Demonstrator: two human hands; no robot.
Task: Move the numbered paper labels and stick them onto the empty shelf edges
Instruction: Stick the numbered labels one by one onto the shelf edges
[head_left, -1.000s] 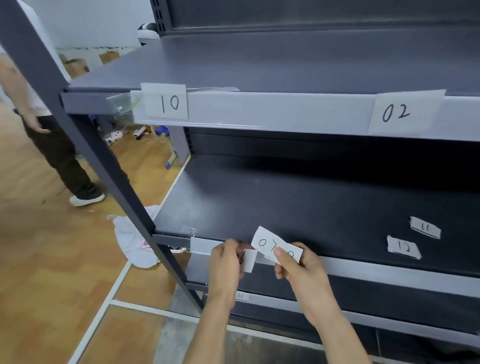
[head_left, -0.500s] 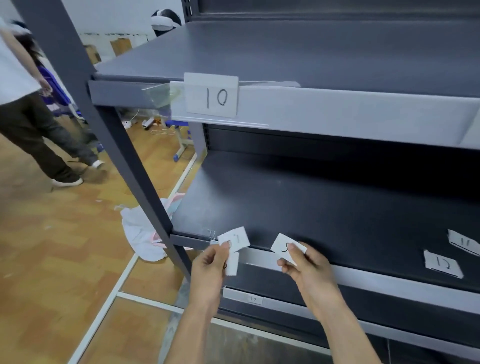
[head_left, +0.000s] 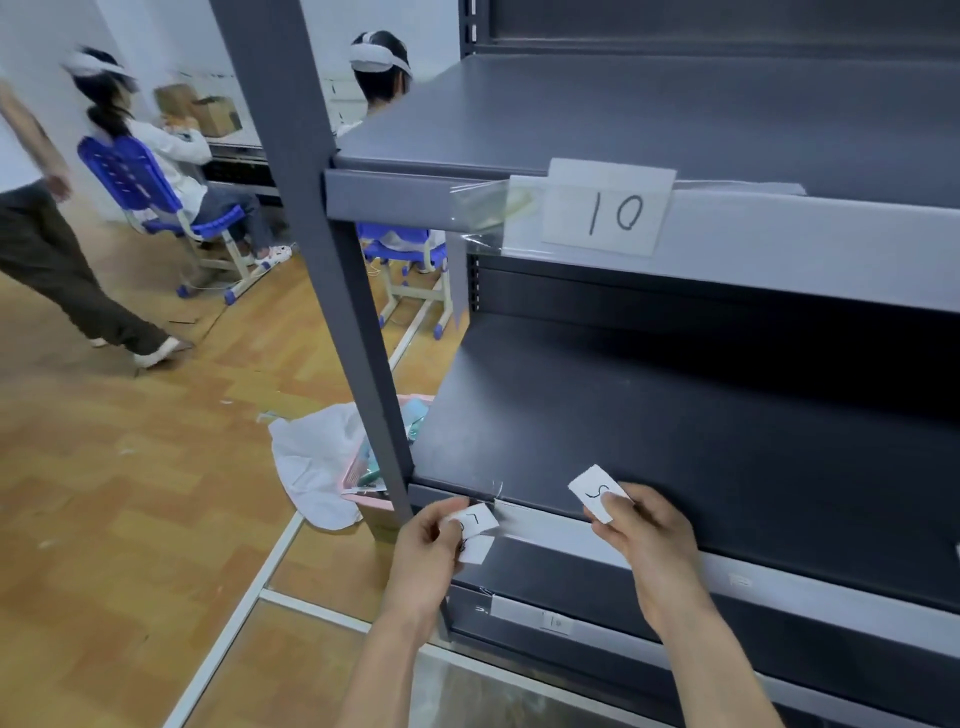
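Two hands (head_left: 431, 540) (head_left: 641, 530) pinch paper labels (head_left: 475, 522); fingers partly hide the numbers.

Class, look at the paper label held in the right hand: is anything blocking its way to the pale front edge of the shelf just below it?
Nothing visible blocks it. The right hand holds the label just above the shelf edge, and that stretch of the strip is bare.

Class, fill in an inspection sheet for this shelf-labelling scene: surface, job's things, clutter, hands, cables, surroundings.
Surface: dark middle shelf, bare in view; pale front edge.
Job's things: label 10 stuck on upper edge; small label on lower edge.
Clutter: white cloth and pink basket on floor.
Hands: left hand pinches paper slips; right hand pinches one slip.
Cables: nothing seen clearly.
Surroundings: wooden floor, blue chairs, other people.
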